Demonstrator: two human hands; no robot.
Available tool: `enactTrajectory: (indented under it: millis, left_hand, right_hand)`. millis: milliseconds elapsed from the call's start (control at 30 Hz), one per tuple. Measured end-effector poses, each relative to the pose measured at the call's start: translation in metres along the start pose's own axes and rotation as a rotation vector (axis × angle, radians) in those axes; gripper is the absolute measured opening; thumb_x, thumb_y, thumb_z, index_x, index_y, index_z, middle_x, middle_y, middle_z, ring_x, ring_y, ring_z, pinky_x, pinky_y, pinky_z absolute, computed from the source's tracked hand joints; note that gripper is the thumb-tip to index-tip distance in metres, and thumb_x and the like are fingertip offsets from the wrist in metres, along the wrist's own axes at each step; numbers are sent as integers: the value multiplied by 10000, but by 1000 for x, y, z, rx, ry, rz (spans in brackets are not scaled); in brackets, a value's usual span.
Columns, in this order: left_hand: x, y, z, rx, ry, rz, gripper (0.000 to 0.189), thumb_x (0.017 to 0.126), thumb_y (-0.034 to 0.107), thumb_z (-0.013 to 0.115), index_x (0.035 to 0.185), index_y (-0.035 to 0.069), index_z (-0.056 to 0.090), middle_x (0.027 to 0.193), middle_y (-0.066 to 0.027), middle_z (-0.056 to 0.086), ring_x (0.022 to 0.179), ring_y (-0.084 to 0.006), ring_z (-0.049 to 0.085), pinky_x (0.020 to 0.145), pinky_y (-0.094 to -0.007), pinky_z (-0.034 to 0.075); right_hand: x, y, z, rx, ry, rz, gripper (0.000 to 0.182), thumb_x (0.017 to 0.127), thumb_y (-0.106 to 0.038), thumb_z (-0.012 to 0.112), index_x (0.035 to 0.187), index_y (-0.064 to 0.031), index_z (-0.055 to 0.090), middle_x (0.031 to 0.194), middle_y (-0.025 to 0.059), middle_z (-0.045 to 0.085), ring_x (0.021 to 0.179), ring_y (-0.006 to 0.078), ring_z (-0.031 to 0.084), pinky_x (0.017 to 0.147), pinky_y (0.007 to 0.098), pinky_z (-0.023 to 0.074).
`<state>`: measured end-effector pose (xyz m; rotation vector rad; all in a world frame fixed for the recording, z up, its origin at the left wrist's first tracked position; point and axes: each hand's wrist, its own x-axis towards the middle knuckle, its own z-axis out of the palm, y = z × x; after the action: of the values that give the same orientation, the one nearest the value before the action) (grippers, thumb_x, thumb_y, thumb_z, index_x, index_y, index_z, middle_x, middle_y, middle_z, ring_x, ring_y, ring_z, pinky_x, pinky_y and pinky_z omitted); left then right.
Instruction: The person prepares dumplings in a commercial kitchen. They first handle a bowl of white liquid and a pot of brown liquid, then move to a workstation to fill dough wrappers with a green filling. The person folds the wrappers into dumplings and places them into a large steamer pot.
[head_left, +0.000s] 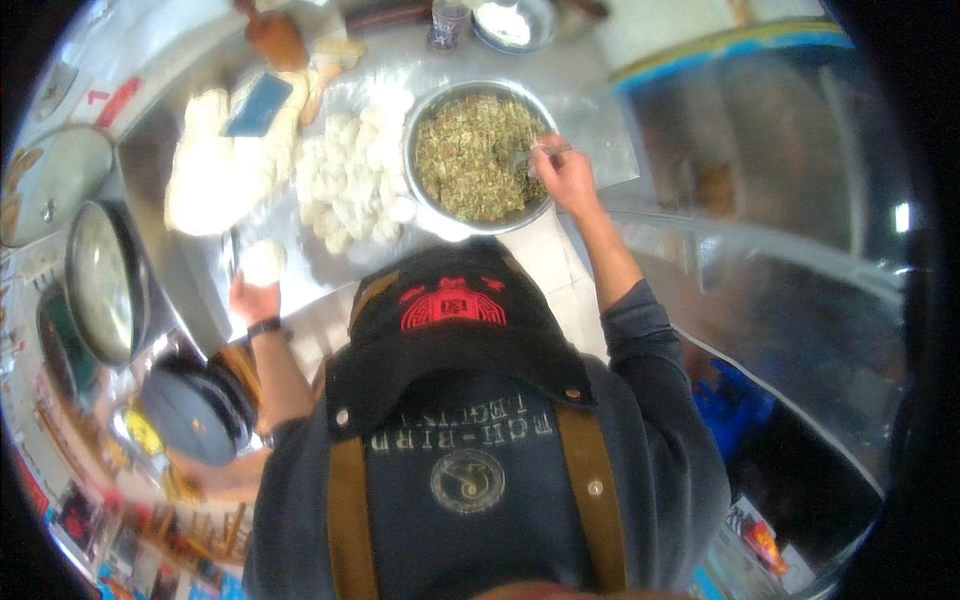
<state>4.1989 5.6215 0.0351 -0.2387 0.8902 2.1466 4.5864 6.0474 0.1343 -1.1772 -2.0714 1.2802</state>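
My left hand (255, 298) holds a round, flat piece of white dough (263, 262) over the near left part of the metal worktop (315, 281). In my right hand (568, 177) is the handle of a metal utensil (553, 150), probably a spoon. Its working end is at the right side of a chopped green filling (472, 150), and my fingers partly hide it. The filling lies in a round steel bowl (412, 176). Left of the bowl, many small pale dough pieces (349, 176) are heaped together. Farther left lies a large slab of white dough (214, 180).
A blue rectangular scraper or card (259, 105) rests on the slab. Behind it is a brown wooden tool (276, 43). A patterned cup (448, 26) and a shiny dish (514, 22) stand at the back. On the left is a large pan (105, 285); glass panels (787, 300) border the right.
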Motion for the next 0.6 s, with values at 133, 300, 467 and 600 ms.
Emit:
enactTrajectory:
  millis: [133, 300, 467, 600]
  left_hand:
    - [-9, -3, 89, -212, -298, -31, 600, 924, 383, 535, 1357, -26, 463, 1341, -161, 559, 1292, -344, 483, 1146, -495, 318]
    - [14, -53, 133, -163, -477, -224, 554, 905, 362, 604, 1337, 38, 483, 1220, -121, 588, 1221, -332, 503, 1126, -489, 337]
    - [-5, -119, 182, 361, -464, -457, 526, 951, 204, 577, 1368, -72, 415, 1342, -274, 541, 1244, -375, 543, 1089, -440, 425]
    - [-17, -159, 179, 407, -450, -500, 413, 998, 156, 484, 1326, -92, 457, 1301, -261, 575, 1208, -355, 574, 1046, -412, 457]
  right_hand:
    - [-10, 4, 7, 342, 105, 100, 184, 923, -107, 666, 999, 60, 678, 853, 69, 722, 700, 133, 704, 640, 246, 548]
    - [-22, -10, 5, -213, 232, -29, 187, 911, -150, 685, 908, 36, 709, 895, 134, 733, 747, 224, 717, 675, 321, 564]
    - [-35, 19, 21, -490, 213, -149, 271, 940, -230, 616, 846, 1, 721, 920, 178, 712, 789, 374, 681, 711, 417, 555]
    - [-39, 27, 32, -311, 158, -3, 314, 961, -256, 577, 844, -6, 727, 771, 169, 709, 697, 342, 696, 675, 401, 555]
